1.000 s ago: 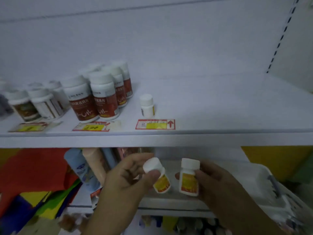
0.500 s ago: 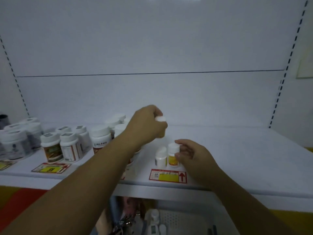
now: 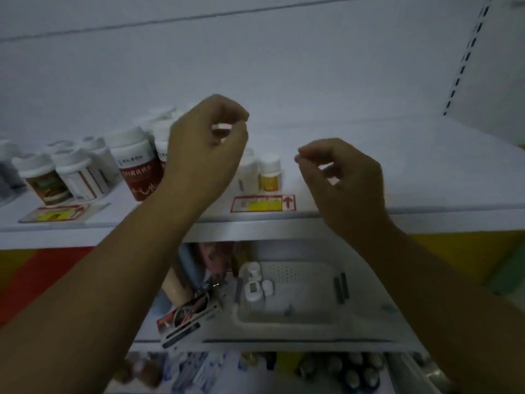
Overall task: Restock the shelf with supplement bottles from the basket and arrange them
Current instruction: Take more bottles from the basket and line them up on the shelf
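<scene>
Two small white-capped bottles stand side by side near the front of the white shelf: one yellow-labelled, one showing a white side. My left hand hovers above and just left of them, shut on a third small bottle; only its white cap shows between the fingers. Right of the pair, my right hand is loosely curled, holds nothing and touches no bottle. Below the shelf sits the white basket with a few small bottles in its left part.
Larger white-capped jars crowd the shelf's left side, close to my left wrist. Price tags lie along the front edge. Right of the small bottles the shelf surface runs bare to the side wall. Mixed packages lie beside the basket.
My right hand has let go of the yellow-labelled bottle and drawn back to the right. My left hand still holds its bottle above the shelf. The view has tilted down.
</scene>
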The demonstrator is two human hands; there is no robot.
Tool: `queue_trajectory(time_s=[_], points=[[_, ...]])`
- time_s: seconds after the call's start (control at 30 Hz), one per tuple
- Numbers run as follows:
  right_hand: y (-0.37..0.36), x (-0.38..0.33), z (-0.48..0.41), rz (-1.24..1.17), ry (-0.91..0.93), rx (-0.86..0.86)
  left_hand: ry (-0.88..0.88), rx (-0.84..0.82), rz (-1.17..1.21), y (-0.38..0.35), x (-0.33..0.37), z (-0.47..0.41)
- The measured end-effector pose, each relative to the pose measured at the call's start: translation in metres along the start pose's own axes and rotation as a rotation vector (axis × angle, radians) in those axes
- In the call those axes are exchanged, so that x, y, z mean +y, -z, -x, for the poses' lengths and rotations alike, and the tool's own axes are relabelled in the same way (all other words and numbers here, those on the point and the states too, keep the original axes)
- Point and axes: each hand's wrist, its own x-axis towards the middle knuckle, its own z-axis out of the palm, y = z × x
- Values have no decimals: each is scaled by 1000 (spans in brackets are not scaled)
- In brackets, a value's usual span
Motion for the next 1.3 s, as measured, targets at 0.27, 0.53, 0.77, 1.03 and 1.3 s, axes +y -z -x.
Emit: queue_trajectory(time_s=[0.27, 0.53, 0.77, 1.03, 1.3], points=[[-11, 74, 175, -121, -710, -512, 453, -257, 176, -55, -93, 146], [-131, 196, 197, 131, -983, -694, 592, -564, -452, -136, -231, 208], [-184, 233, 201, 244, -847, -809, 625, -590, -529, -159, -264, 232], [-140, 198, 172, -80, -1046, -633, 766, -348, 58, -114, -220, 208], [-43, 82, 148, -982, -1245, -332, 1061, -147, 821, -59, -100, 185]])
